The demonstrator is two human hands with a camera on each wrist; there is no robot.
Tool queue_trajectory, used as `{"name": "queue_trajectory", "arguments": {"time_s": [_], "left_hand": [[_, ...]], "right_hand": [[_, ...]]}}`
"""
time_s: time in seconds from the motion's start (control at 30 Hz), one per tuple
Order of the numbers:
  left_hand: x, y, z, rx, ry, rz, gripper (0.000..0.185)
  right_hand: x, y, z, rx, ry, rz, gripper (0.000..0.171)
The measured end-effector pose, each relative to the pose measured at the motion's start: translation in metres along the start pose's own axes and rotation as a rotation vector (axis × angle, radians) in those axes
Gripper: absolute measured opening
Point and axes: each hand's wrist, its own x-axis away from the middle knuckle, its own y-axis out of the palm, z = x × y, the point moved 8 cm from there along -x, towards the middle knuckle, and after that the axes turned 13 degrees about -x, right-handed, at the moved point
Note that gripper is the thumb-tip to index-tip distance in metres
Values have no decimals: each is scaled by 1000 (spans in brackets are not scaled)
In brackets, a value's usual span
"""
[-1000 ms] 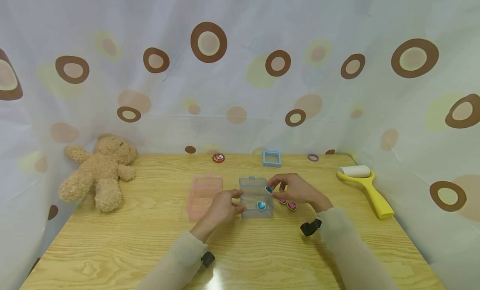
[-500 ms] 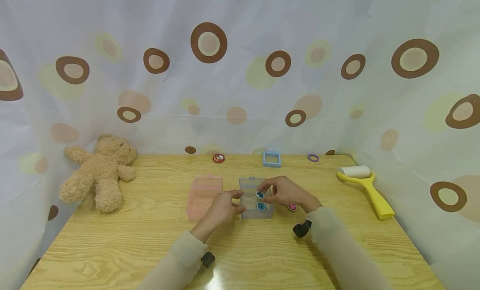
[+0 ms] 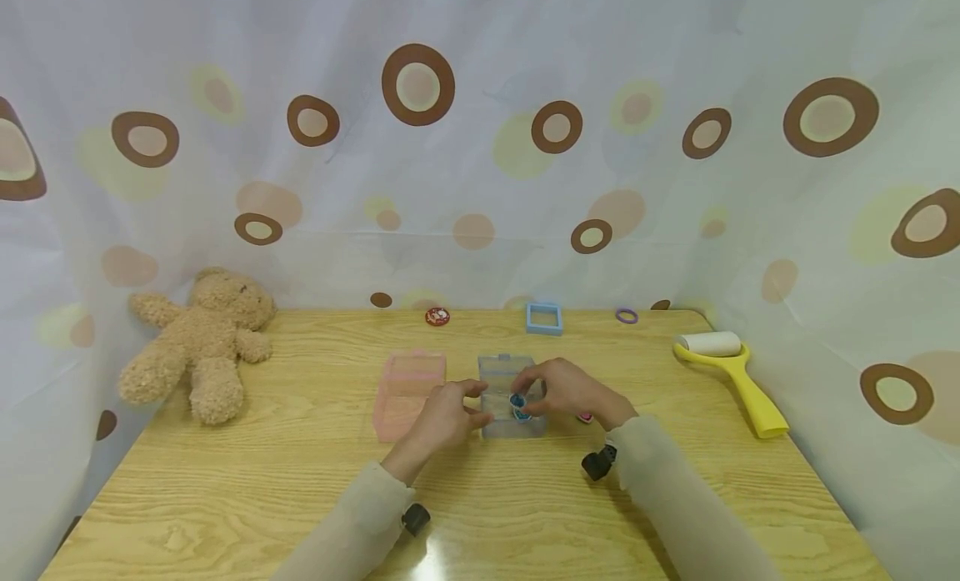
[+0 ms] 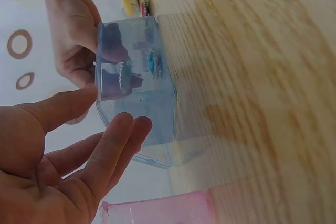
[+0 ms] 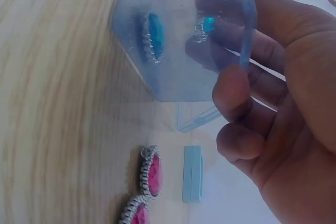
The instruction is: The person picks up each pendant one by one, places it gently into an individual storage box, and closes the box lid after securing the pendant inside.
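A clear bluish plastic box (image 3: 513, 429) stands with its lid tipped back. My right hand (image 3: 566, 387) reaches into it and pinches a blue gem (image 5: 208, 24) with a silvery beaded edge, seen through the wall. A second blue gem (image 5: 155, 31) lies on the box floor, just below the held one. At the box's left side my left hand (image 3: 446, 416) rests with thumb and fingers spread and fairly straight, the fingertips at the wall. Two pink gems (image 5: 154, 176) with silver rims lie right of the box; my right arm partly hides them in the head view.
A pink open box (image 3: 397, 414) stands left of the blue one. Behind are a red round badge (image 3: 437, 317), a light blue square frame (image 3: 543, 332) and a purple ring (image 3: 626, 316). A teddy bear (image 3: 206, 335) sits left; a yellow-handled roller (image 3: 757, 398) lies right.
My right hand has moved left and down with the blue gem, from above the box's right edge to inside it. The left hand and box have stayed in place.
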Motion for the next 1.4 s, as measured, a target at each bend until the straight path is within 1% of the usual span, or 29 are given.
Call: {"name": "queue_trajectory", "arguments": {"time_s": [0.2, 0.33, 0.53, 0.73, 1.0, 1.1, 1.27, 1.4], "left_hand": [[0, 1, 0, -11, 0, 1, 49], [0, 0, 1, -8, 8, 5, 49], [0, -1, 1, -4, 19, 9, 50], [0, -1, 0, -6, 14, 4, 50], [1, -1, 0, -13, 19, 7, 49], [1, -1, 0, -9, 19, 3, 50], [2, -4, -1, 6, 9, 6, 51], [3, -7, -2, 21, 5, 14, 47]], "right_hand": [[0, 6, 1, 35, 23, -22, 23], [0, 7, 1, 30, 41, -25, 24], [-1, 6, -1, 18, 43, -29, 24], [-1, 5, 3, 11, 50, -17, 24], [1, 1, 4, -43, 27, -3, 25], [3, -2, 6, -64, 34, 0, 26], [5, -11, 8, -112, 40, 18, 25], [7, -19, 9, -133, 42, 43, 25]]}}
